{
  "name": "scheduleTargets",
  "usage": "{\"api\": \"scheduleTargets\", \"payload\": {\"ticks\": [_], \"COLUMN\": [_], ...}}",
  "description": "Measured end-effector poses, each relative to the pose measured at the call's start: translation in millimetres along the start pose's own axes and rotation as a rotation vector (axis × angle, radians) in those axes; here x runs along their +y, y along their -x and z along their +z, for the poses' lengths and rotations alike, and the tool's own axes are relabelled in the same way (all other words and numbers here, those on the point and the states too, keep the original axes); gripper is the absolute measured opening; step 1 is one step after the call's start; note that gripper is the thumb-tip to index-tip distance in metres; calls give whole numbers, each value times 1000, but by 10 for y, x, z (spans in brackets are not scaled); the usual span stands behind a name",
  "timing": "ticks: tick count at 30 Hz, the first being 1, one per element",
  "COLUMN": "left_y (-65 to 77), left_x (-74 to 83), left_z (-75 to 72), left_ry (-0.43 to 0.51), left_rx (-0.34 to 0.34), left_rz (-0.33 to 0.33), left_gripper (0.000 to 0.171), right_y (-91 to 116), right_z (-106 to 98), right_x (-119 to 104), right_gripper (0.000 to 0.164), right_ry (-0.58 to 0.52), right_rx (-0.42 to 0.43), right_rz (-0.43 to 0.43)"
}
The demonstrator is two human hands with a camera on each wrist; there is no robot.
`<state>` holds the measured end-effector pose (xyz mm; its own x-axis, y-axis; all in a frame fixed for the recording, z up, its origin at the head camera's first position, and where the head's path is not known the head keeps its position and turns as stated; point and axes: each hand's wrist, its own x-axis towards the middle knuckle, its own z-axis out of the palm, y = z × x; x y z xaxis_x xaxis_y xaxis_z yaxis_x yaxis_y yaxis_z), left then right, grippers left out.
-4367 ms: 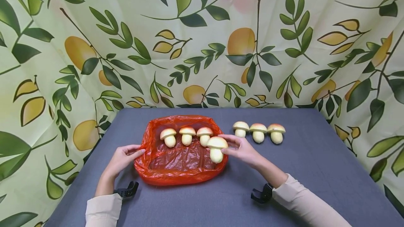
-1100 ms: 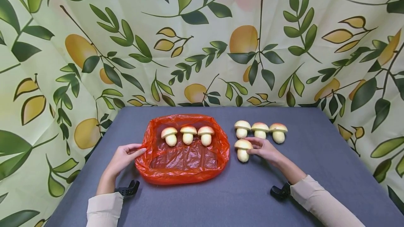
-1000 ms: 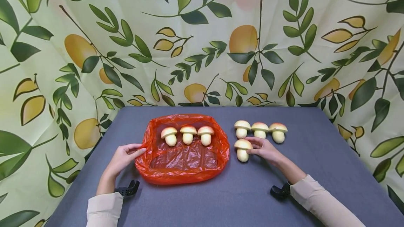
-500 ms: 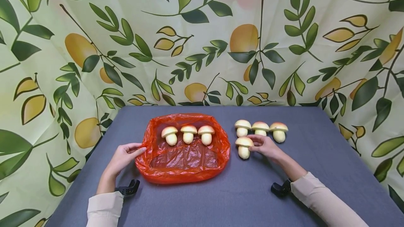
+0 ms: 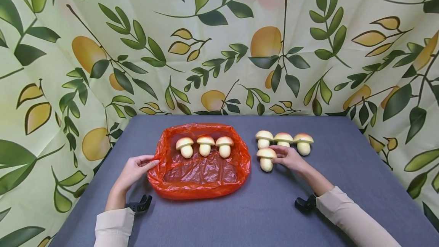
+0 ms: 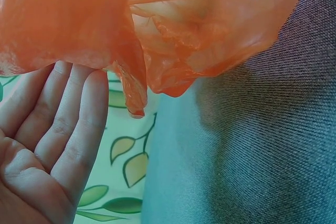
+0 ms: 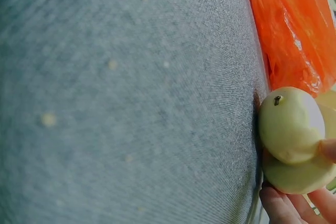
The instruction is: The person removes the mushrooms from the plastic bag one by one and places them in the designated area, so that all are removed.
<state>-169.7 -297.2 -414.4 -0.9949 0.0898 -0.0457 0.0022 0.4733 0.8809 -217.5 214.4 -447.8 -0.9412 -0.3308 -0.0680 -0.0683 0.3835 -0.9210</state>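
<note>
In the head view my left hand (image 5: 134,172) pinches the left rim of a red plastic bag (image 5: 202,190), spread wide on the table. Its fingers (image 6: 63,114) reach up to the bag's film in the left wrist view. Three toy mushrooms (image 5: 205,146) with pale stems and yellow-red caps lie in a row inside the bag. Right of the bag, my right hand (image 5: 291,160) holds another toy mushroom (image 5: 266,159) by its side, thumb on the stem. That mushroom's stem end (image 7: 291,124) faces the camera in the right wrist view, close to the table.
Behind the held mushroom, three more toy mushrooms (image 5: 283,139) lie in a row on the grey-blue table (image 5: 219,224). A leaf-and-fruit patterned cloth (image 5: 219,68) hangs at the back and sides. Black bands with cameras sit at both wrists.
My right hand has carried the mushroom from over the bag's right part to the table beside it, then shifted it slightly toward the back row. The left hand has stayed on the rim.
</note>
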Motion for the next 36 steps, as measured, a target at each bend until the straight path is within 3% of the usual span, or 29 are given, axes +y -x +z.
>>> {"api": "scheduleTargets", "payload": {"ticks": [10, 26, 36], "left_y": [1, 0, 4], "left_x": [5, 8, 18], "left_z": [2, 0, 0], "left_ry": [5, -5, -6], "left_rx": [-8, 3, 5], "left_rz": [2, 1, -6], "left_gripper": [41, 41, 41], "right_y": [12, 56, 98], "right_z": [8, -30, -79], "right_x": [-5, -62, -137], "right_gripper": [57, 59, 59], "right_ry": [42, -8, 15], "right_rx": [7, 25, 34], "right_rz": [6, 15, 16]}}
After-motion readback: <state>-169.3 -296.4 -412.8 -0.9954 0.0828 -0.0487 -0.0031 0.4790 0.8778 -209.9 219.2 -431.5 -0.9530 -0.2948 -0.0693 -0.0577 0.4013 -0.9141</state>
